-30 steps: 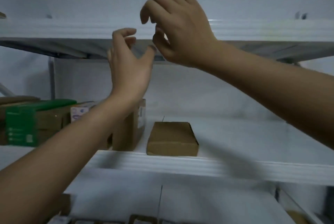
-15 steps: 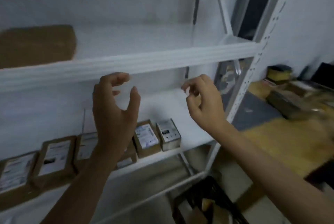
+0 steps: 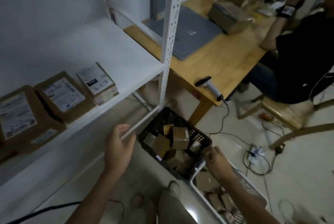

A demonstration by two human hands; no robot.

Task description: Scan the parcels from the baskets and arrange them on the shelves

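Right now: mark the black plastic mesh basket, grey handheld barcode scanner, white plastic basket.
black plastic mesh basket [image 3: 191,127], head view, far wall
grey handheld barcode scanner [image 3: 210,87], head view, handle
white plastic basket [image 3: 248,186], head view, right wall

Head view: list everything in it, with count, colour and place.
rack: one, white, left
boxes: three, brown, white labels, on its shelf
black basket: one, floor by the rack
parcels: several, brown, in the black basket
white basket: one, floor, bottom right
table: one, wooden, right of rack
scanner: one, black and grey, table edge
pad: one, grey, on table
seated person: one, black top, upper right
left hand: empty, left of black basket
right hand: over its near corner, fingers blurred
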